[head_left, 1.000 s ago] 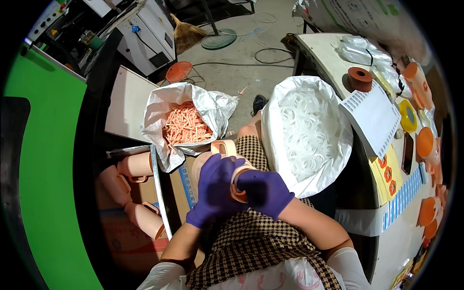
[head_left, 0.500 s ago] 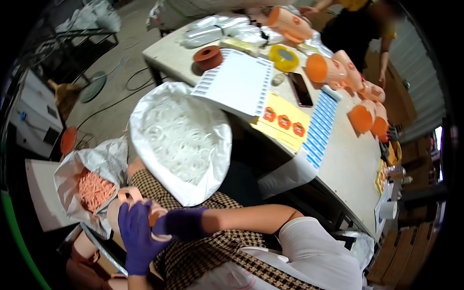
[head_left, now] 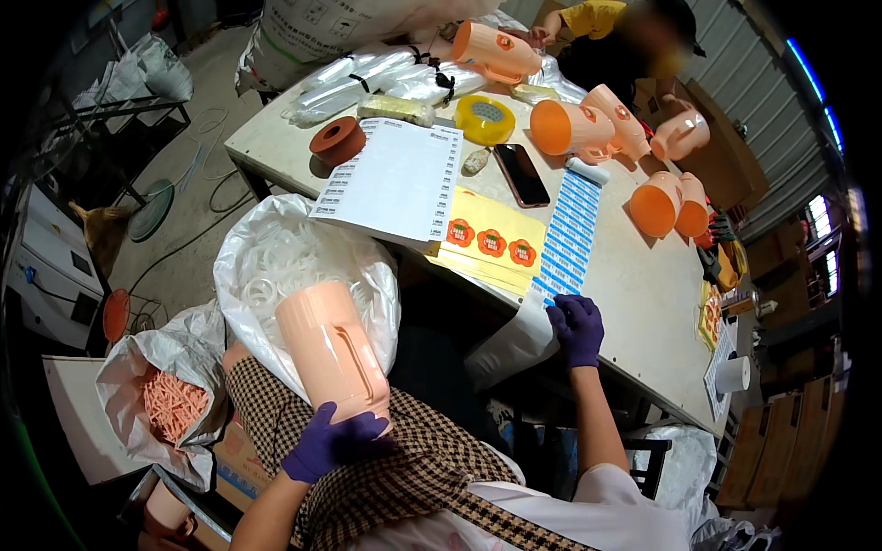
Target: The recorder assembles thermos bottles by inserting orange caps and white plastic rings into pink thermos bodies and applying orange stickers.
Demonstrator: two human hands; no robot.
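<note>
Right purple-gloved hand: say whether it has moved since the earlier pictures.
Yes: the right hand went from the peach plastic jug rightward to the edge of the pale table.

Through the head view I see the purple-gloved left hand (head_left: 336,443) gripping a peach jug (head_left: 317,335) at its near end, the jug tilted and partly covering a white sack (head_left: 380,298) of clear rings (head_left: 262,292). I find the gloved right hand (head_left: 577,331) at the lower end of a blue-and-white sticker strip (head_left: 571,230) on the worktop (head_left: 620,298); I can't tell whether it pinches it. Yellow sheets (head_left: 501,216) lie beside the strip.
</note>
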